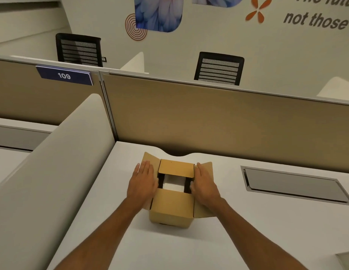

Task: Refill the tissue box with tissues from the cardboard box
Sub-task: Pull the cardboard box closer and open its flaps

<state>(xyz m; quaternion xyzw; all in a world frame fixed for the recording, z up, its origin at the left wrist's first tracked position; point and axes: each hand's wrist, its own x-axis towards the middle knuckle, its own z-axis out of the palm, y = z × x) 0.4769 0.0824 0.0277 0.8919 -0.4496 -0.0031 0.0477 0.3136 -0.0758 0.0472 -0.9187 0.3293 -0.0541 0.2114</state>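
Note:
A small brown cardboard box (172, 209) stands on the white desk (103, 221) in front of me. Its far and near flaps lie partly folded in, and its side flaps are spread outward. Through the gap I see a white stack of tissues (173, 183) inside. My left hand (142, 181) rests flat, fingers extended, on the left side flap. My right hand (204, 182) lies flat on the right side flap. Neither hand grips anything. No separate tissue box is in view.
A tan partition (208, 117) runs along the desk's far edge, and a curved white divider (58, 162) bounds the left side. A grey cable hatch (294, 184) is set into the desk at the right. Two black mesh chairs (219, 69) stand beyond the partition.

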